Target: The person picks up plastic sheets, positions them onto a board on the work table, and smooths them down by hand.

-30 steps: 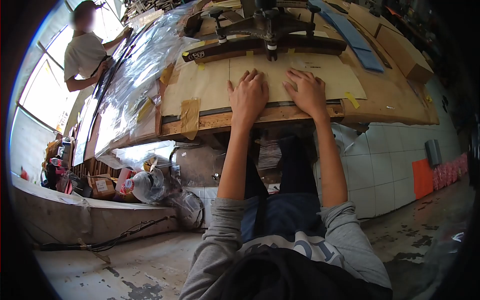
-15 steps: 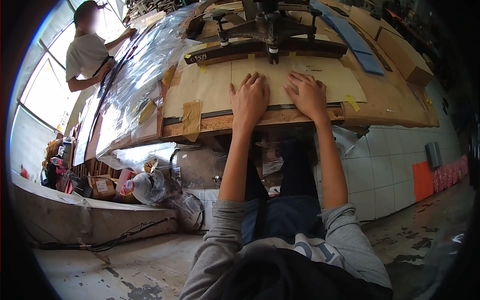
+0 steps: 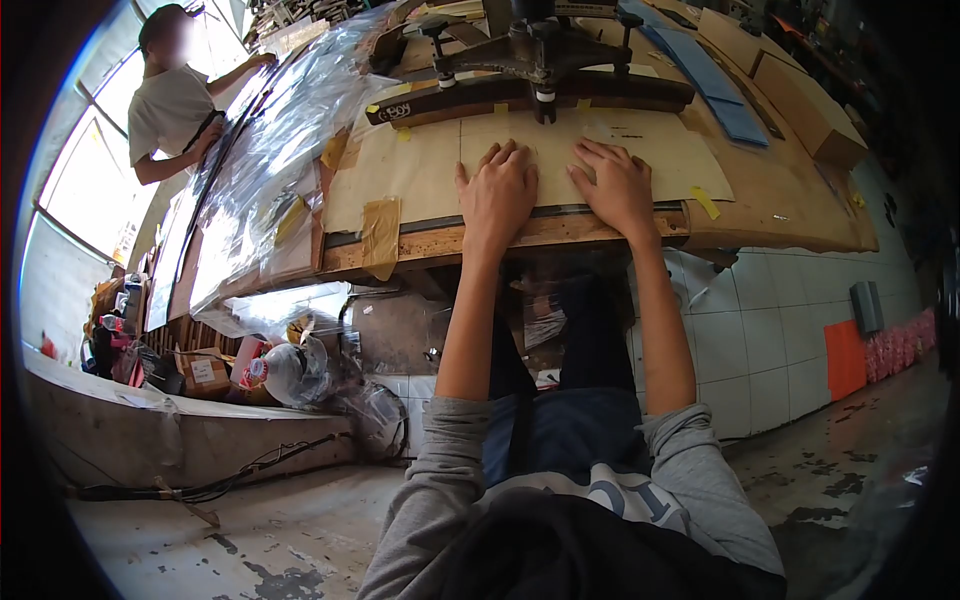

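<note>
My left hand lies palm down on a pale board with its fingers stretched forward. To the right of it my right hand rests on the same surface, fingers bent a little and apart. Just beyond my fingertips stands a dark metal press clamp, with a long dark bar across its foot that bears white lettering at the left. Strips of tape hang over the near edge. Whatever is under my palms is hidden.
At the far left another person stands by a bench covered with clear plastic sheeting. Blue strips and a cardboard box lie to the right. A large plastic bottle and cartons are on the lower left.
Both my hands stay at nearly the same place on the board. The whole view has shifted very slightly, and the person at the left has changed posture a little.
</note>
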A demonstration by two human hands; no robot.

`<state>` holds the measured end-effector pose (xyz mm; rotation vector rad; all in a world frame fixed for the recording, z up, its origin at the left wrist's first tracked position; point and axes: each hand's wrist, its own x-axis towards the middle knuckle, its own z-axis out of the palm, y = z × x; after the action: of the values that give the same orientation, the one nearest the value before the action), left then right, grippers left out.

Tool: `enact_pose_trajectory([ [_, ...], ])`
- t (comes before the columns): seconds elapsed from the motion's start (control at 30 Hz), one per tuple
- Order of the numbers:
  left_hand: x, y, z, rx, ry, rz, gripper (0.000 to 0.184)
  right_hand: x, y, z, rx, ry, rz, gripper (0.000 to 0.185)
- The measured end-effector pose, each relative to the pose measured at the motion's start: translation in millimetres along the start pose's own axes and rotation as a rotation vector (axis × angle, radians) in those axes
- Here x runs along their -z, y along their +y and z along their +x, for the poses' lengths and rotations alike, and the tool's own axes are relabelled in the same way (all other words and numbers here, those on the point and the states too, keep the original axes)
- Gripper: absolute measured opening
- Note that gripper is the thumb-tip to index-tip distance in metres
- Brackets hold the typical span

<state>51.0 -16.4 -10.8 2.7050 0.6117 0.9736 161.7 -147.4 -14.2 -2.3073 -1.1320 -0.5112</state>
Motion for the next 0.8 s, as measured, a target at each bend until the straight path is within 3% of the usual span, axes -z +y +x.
enact_pose_trajectory([
  [0.8, 0.9, -1.3, -0.3, -0.011, -0.002, -0.003, 0.025, 2.7, -3.1, -0.6, -0.013, 0.004, 0.026, 0.038],
])
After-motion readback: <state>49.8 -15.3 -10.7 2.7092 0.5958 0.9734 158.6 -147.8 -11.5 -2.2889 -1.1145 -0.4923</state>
